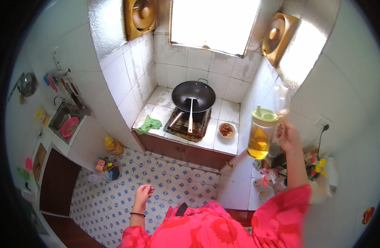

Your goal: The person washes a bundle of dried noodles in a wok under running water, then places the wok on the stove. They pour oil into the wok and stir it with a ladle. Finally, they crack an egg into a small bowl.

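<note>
My right hand [288, 133] is raised at the right, its fingers wrapped around the handle of a clear pitcher [258, 139]. The pitcher has a pale green lid [265, 114] and golden-yellow liquid in its lower part. Just above the hand is a blurred, clear object [281, 100]; what it is and whether I hold it cannot be told. Low over the tiled floor, my left hand [142, 194] hangs empty with loosely curled fingers. Ahead, a black wok [193, 93] sits on a stained gas stove [200, 125], with a spatula [190, 116] resting in it.
A bowl of reddish-brown food [226, 130] stands right of the stove, a green cloth [149, 124] left of it. Jars and bottles crowd the right counter [234, 189]. A yellow oil bottle [114, 147] and bags stand on the floor. The sink [57, 119] at left holds a pink basin [69, 127].
</note>
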Motion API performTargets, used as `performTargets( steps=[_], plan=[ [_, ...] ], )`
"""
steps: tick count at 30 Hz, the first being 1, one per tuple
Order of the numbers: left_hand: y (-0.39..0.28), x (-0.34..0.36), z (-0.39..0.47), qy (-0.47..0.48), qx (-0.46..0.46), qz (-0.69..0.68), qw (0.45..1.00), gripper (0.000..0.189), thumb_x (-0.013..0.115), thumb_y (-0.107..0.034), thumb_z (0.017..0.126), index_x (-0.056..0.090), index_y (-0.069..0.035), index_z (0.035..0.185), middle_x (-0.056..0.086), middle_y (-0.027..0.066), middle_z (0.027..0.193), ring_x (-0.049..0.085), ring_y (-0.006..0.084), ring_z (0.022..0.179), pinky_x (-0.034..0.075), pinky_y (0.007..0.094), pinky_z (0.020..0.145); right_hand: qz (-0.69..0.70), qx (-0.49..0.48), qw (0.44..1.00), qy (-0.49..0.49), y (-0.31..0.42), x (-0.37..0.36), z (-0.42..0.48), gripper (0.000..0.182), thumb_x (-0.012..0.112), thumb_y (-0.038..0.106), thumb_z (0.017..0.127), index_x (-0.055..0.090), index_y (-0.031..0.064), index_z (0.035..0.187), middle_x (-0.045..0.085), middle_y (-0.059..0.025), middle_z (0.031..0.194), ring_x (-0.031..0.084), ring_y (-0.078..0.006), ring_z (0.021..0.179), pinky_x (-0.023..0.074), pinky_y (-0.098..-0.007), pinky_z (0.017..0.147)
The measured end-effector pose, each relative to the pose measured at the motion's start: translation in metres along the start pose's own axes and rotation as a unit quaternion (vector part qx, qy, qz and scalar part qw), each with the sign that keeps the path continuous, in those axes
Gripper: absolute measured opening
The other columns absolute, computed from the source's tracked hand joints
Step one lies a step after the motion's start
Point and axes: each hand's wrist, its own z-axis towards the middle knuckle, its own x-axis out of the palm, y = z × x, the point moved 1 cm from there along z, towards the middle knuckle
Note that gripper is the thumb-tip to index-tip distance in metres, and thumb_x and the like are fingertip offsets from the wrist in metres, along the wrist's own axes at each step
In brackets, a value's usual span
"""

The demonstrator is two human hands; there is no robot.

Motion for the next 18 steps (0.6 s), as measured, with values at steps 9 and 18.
performTargets(
  steps=[9, 18],
  plan=[
    [0.041, -0.057, -0.006, -0.110, -0.039, -0.120, 0.986, 0.018, 0.044, -0.022, 0.086, 0.052, -0.007, 0.090, 0.056, 0.0024, 0.079, 0.053, 0.0109, 0.069, 0.041, 0.0224, 0.058, -0.209, 0.000, 0.978, 0.003, -0.062, 0.106, 0.141, 0.028, 0.057, 0.031, 0.080, 0.049, 0.0076, 0.066, 0.040, 0.0008, 0.054, 0.035, -0.0086, 0.042, 0.0275, -0.0225, 0.040],
    [0.015, -0.054, 0.050, -0.192, -0.053, -0.102, 0.975, 0.019, 0.044, -0.022, 0.086, 0.052, -0.006, 0.091, 0.055, 0.0018, 0.078, 0.052, 0.0093, 0.069, 0.040, 0.0207, 0.057, -0.239, 0.062, 0.969, 0.015, -0.103, 0.139, 0.263, 0.028, 0.056, 0.033, 0.080, 0.048, 0.0086, 0.070, 0.038, 0.0025, 0.054, 0.030, -0.0056, 0.039, 0.0226, -0.0207, 0.035]
  ],
)
